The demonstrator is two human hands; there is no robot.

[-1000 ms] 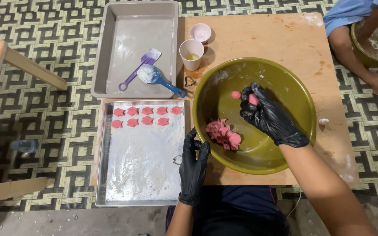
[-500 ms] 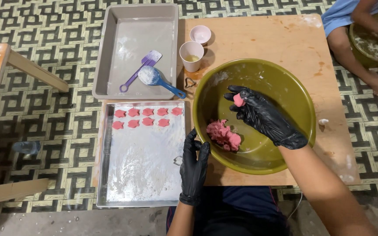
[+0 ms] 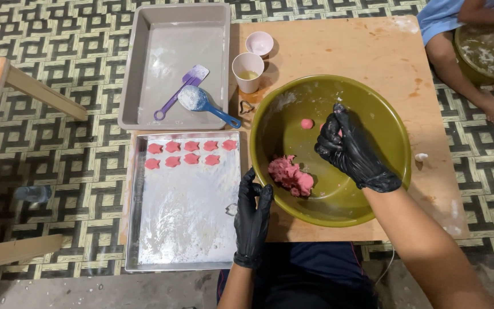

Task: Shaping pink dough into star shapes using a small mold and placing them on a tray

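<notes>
Head view, left to right. At nine o'clock, a flat metal tray (image 3: 184, 229) dusted with flour, bearing nine pink cut shapes (image 3: 190, 153) in two rows along its twelve o'clock edge. Above it, toward eleven o'clock, a deep grey pan (image 3: 144, 86) holding a purple spatula (image 3: 181, 91) and a blue-handled brush (image 3: 204, 106). Near six o'clock, left hand (image 3: 253, 214) in a black glove, fingers spread loose, holding nothing, resting against the nine o'clock rim of a green bowl (image 3: 373, 200). Just beside the glove, on the tray's three o'clock edge, a small metal cutter (image 3: 232, 209). At twelve o'clock, a pale cup (image 3: 248, 71) and a small pink cup (image 3: 259, 43) on the wooden surface (image 3: 344, 46). Inside the bowl, a lump of pink dough (image 3: 291, 176) at its seven o'clock side and a small pink ball (image 3: 307, 123) near its middle. Right hand (image 3: 353, 150), also gloved in black, curled narrow over the bowl, pinching a bit of pink dough at the fingertips. At one o'clock, another person's leg (image 3: 458, 68) beside a second bowl (image 3: 484, 54).
</notes>
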